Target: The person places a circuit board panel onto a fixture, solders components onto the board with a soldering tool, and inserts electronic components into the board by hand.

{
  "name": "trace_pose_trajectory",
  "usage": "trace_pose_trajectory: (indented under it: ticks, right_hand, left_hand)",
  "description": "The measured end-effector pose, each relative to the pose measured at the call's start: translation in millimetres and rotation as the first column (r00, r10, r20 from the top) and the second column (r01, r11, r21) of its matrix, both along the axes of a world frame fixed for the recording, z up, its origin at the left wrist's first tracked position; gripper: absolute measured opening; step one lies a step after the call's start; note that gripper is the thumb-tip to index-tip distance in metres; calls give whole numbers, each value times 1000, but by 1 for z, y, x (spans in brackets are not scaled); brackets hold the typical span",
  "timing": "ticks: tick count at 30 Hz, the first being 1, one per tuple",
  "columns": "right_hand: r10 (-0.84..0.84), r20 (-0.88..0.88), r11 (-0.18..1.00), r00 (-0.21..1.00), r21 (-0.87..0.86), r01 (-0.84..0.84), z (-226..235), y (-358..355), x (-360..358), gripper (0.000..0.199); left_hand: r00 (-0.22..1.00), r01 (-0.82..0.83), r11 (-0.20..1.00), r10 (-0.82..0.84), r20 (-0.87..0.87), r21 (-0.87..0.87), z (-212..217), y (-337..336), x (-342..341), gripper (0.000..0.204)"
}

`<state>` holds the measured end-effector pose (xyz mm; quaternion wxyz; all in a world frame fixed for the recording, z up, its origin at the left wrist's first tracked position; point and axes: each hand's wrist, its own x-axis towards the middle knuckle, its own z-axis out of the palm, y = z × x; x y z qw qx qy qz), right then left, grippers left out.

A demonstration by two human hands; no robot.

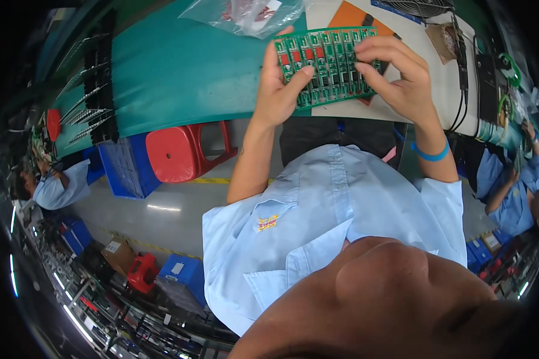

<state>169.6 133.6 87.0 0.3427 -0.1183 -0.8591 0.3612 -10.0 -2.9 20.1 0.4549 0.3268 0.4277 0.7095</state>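
Note:
A green circuit board panel (326,81), made up of several narrow strips with small dark components, is held up over the front edge of the bench. My left hand (276,96) grips its left side, thumb on the face and fingers behind. Red blocks (308,54) sit on the strips at the left part of the panel. Over the right part, my right hand (408,78) has its thumb and fingers curled close together at the strips. Whatever lies between those fingertips is too small or hidden to make out. A blue band (431,152) circles my right wrist.
Beyond the panel are a clear plastic bag (245,17) with red pieces and an orange folder (347,15). A rack of boards (93,113) stands left on the green mat (179,72). Cables (463,78) run at right. A red stool (173,155) and blue crate (126,167) stand below; co-workers sit at both sides.

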Motion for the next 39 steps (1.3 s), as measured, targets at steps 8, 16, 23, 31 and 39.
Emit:
trace_pose_trajectory:
  ticks: [8,16,23,31,39]
  right_hand:
    - [27,-14,1000,1000,6,-27,-12,-1,-18,20]
    - [14,-22,998,1000,55,-13,-17,3,-23,20]
    - [29,-5,997,1000,73,-29,-14,3,-22,20]
    - [13,50,996,999,84,-17,-11,1,-22,21]
    - [45,42,988,998,145,-50,-9,4,-23,21]
  left_hand:
    - [1000,24,1000,-24,1,10,4,-2,0,72]
    - [1000,24,999,-24,-6,23,3,-1,-1,69]
    - [1000,28,999,-27,-10,32,0,-1,-2,69]
    - [999,29,999,-30,12,32,2,-1,-1,69]
    - [999,33,999,-33,4,29,1,-2,-2,69]
